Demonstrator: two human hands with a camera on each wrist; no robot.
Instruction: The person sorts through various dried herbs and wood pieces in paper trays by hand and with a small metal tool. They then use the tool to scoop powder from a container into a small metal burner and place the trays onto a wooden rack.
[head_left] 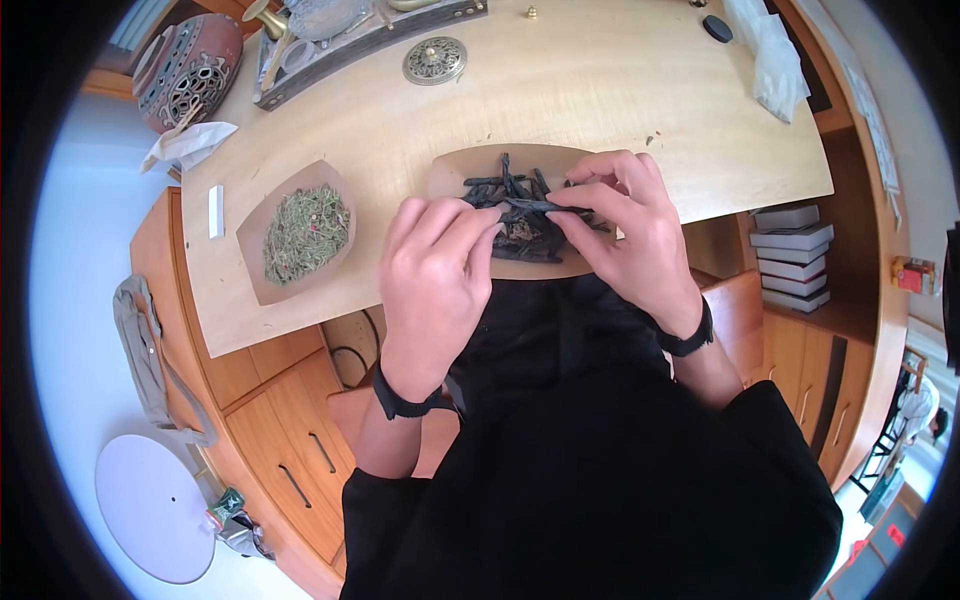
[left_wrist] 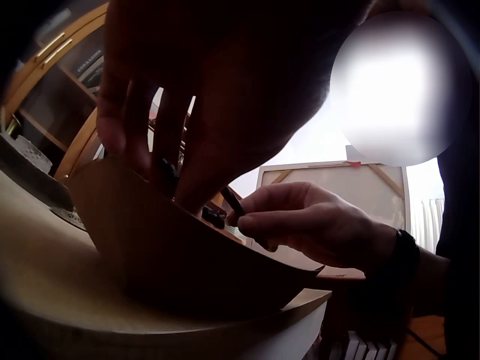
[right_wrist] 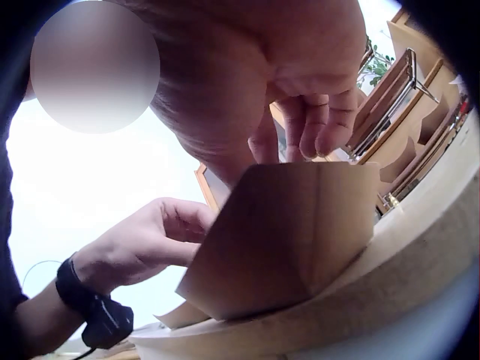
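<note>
Both hands are over a brown paper-like tray near the table's front edge, filled with dark, dried, stick-like strips. Between thumb and fingertips, my left hand pinches one end of a dark strip. My right hand pinches the same strip farther right, so it lies roughly level between them. In the left wrist view, the right hand shows thumb and forefinger on a dark piece above the tray rim. The tray wall hides the fingertips in the right wrist view.
To the left stands a second tray of dried green herb, beside a small white block. At the back are a round pierced metal lid, a long dark tray and a patterned pot. Plastic bags lie back right.
</note>
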